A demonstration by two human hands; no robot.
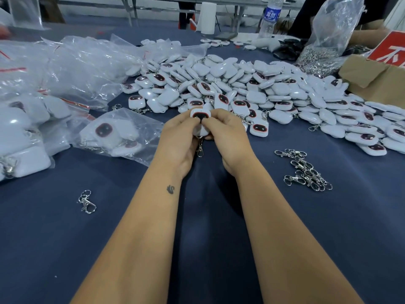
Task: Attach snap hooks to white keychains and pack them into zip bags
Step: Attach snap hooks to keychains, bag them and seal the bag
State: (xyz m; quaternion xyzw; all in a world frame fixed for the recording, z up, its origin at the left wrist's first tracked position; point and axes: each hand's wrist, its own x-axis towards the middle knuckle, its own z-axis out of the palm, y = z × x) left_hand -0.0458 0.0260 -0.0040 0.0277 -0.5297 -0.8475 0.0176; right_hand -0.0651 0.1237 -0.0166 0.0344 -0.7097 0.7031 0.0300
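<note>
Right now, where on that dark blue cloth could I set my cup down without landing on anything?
Bare dark blue cloth lies between the lone silver snap hook and the small heap of silver snap hooks, apart from the forearms, and right of that heap. It is crowded beyond the hands, at the white keychain pile, and far left, with clear zip bags.

Two hands (178, 137); one bottle (270, 17) (keychains (241, 84) uncountable)
</note>
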